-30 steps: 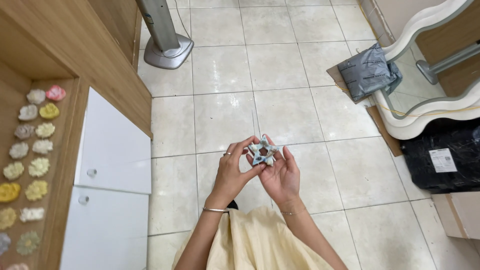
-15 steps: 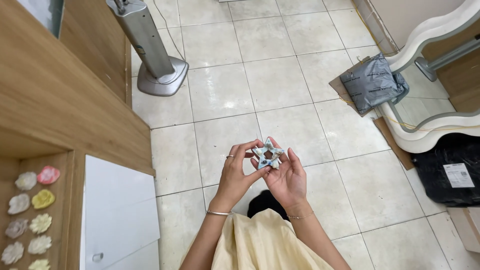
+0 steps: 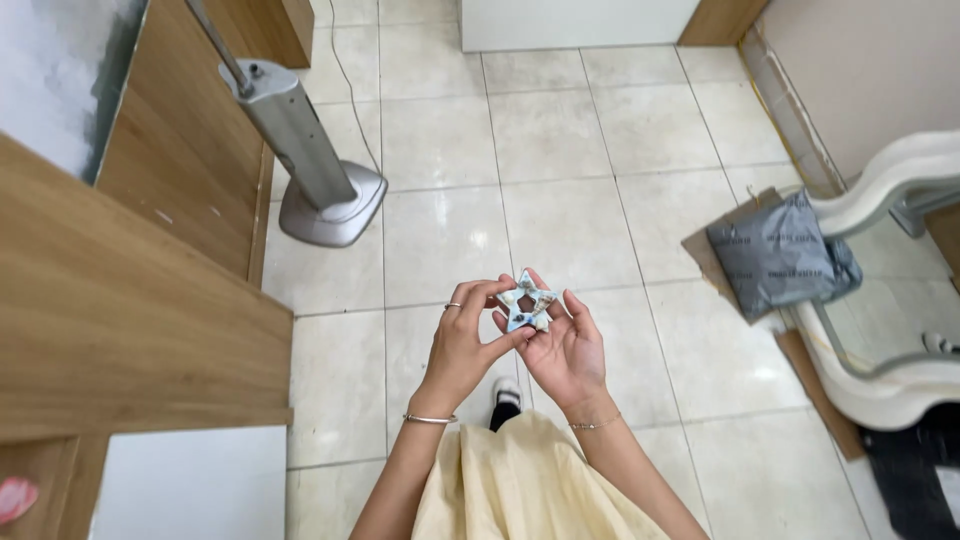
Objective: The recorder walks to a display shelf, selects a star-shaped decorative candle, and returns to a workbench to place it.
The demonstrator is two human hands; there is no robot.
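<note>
Hands meet in front of the body, above the tiled floor (image 3: 440, 230), with a small star-shaped piece (image 3: 526, 306), pale blue and white with an open centre, held between them. The left hand (image 3: 462, 345) pinches the star's near edge with thumb and forefinger; the right hand (image 3: 567, 350) lies open beneath it, palm up, fingers cupping the far points. So the star is gripped on one side and only cradled on the other.

The likeliest slip, as I judge it, is the star tipping off the open right palm if the left pinch loosens; it would drop straight to hard tile, where a small moulded piece could chip or break. The points look thin, so squeezing too hard could also snap one.

Room to move is good ahead and to the right. On the left a wooden counter edge (image 3: 150, 330) stands close, and a grey appliance on a stand (image 3: 310, 170) sits on the floor beyond it. A grey bag (image 3: 780, 255) and a white curved frame (image 3: 880, 190) lie well off to the right.
</note>
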